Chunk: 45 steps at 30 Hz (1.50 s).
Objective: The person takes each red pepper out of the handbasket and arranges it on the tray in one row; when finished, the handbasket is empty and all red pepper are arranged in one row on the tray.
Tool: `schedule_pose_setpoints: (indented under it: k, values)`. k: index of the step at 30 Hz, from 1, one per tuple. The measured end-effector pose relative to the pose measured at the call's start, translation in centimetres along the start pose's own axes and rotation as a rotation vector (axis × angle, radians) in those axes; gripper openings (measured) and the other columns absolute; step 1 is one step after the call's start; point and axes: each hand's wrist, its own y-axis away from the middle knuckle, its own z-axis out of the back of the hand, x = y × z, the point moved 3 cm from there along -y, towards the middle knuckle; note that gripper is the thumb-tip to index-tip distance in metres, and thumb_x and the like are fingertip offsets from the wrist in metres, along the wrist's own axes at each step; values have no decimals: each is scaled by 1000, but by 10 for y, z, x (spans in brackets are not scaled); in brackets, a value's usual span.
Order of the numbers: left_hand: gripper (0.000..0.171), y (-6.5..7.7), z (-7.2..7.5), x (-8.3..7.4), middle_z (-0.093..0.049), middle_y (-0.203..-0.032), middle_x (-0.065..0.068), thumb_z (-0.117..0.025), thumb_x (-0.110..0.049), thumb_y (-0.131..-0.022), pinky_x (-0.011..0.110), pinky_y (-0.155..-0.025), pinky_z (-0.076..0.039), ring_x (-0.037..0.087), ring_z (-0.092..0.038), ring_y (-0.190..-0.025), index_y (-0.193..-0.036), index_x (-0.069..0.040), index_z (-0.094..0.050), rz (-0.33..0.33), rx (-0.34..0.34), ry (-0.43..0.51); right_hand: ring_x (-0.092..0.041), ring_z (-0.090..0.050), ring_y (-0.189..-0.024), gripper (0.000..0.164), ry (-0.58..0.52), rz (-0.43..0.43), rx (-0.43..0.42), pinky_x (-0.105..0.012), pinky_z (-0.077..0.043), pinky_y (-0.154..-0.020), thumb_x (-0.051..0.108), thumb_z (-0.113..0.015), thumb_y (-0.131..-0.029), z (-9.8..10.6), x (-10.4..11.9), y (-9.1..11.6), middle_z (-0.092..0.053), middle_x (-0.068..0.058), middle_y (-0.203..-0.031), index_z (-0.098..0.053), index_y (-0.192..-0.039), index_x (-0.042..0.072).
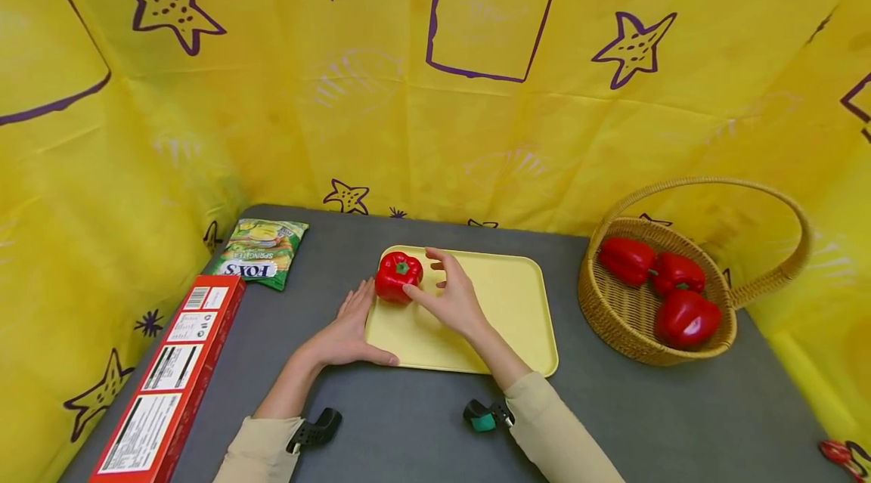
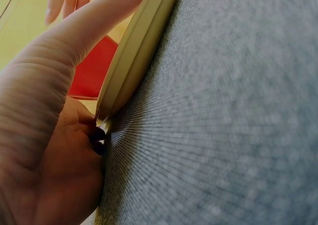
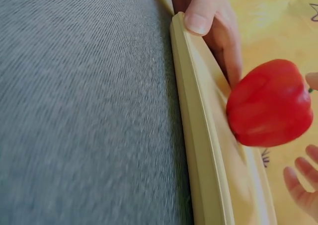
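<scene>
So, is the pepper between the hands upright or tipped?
Upright: the red pepper stands on the yellow tray, its green stem pointing up.

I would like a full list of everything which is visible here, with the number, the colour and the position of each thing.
Table: one, dark grey, across the lower part of the head view
Cloth: yellow with purple drawings, behind the table and at both sides
Tray: one, pale yellow, middle of the table
Pepper: one, red, on the tray's left part
Basket: one, tan, right side of the table
Basket peppers: three, red, inside the basket
Packet: one, mostly green, far left
Box: one, red with white labels, left edge
Small item: one, red, bottom right, unclear
Sleeves: two, beige, on the forearms
Wrist devices: two, black, at the wrists
Left grip: one, at the tray's near left corner
Right grip: one, over the tray, beside the pepper
</scene>
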Motion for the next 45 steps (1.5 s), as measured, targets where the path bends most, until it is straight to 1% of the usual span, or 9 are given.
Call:
schedule_pose_setpoints:
  k: [5,14,20,25,28,36,39,43,45]
  values:
    - [135,0,0,1,-3,-161,20,-87,-50,-63,56,-115,4,37,5,-147,-155,-1,-1,-3,-9,4,-25,-56,-115,54,-20,25,-80,-41,-53,-86,26,-77,-84,14,-2,5,-58,-6,-129,-55,-131,11]
    - [137,1,0,1,-2,-161,21,-88,-49,-62,54,-116,4,37,5,-147,-155,-1,-1,-6,-12,13,-34,-61,-103,28,-64,83,-224,-45,-55,-78,13,-75,-86,44,-12,17,-64,-6,-112,-66,-112,13]
    - [137,1,-1,1,-3,-161,19,-87,-51,-62,55,-116,3,37,4,-147,-156,-2,0,-3,-10,11,-32,-62,-98,21,-95,44,-279,-48,-54,-78,6,-74,-86,59,-19,23,-65,-9,-107,-70,-106,10]
    - [137,0,-1,1,-4,-161,19,-87,-52,-61,54,-116,3,36,4,-147,-156,-3,-1,3,-10,11,-36,-61,-94,13,-76,6,-323,-48,-53,-77,0,-71,-86,71,-17,28,-64,-16,-102,-70,-99,0]
    - [137,0,-1,1,-4,-161,19,-87,-53,-62,54,-116,3,36,4,-147,-156,-2,0,5,-8,7,-36,-61,-91,9,-60,9,-353,-45,-53,-75,-3,-69,-86,80,-15,32,-64,-18,-99,-69,-95,-3]
    - [136,2,0,1,-5,-161,19,-87,-51,-62,55,-115,2,37,3,-147,-156,-4,0,-2,-20,4,-16,-58,-87,6,-14,-1,-413,-33,-51,-73,4,-69,-89,109,-25,39,-64,-5,-95,-71,-93,8]
    - [136,2,0,1,-5,-161,19,-87,-51,-62,55,-115,2,37,2,-147,-156,-5,-1,-8,-25,10,-14,-57,-86,6,-5,-4,-447,-26,-49,-73,6,-68,-90,120,-28,43,-64,-6,-96,-71,-96,7]
    - [137,1,0,1,-5,-161,19,-87,-51,-61,56,-115,2,37,2,-147,-156,-6,0,-15,-26,18,-15,-55,-85,9,17,-25,-482,-16,-45,-73,0,-65,-91,135,-9,50,-62,-16,-97,-68,-99,-3]
    - [137,1,0,1,-5,-161,19,-88,-51,-61,56,-115,2,37,3,-147,-156,-6,0,-18,-26,19,-15,-54,-85,11,15,-45,-495,-14,-44,-73,-2,-64,-91,143,-8,52,-61,-19,-98,-67,-101,-6]
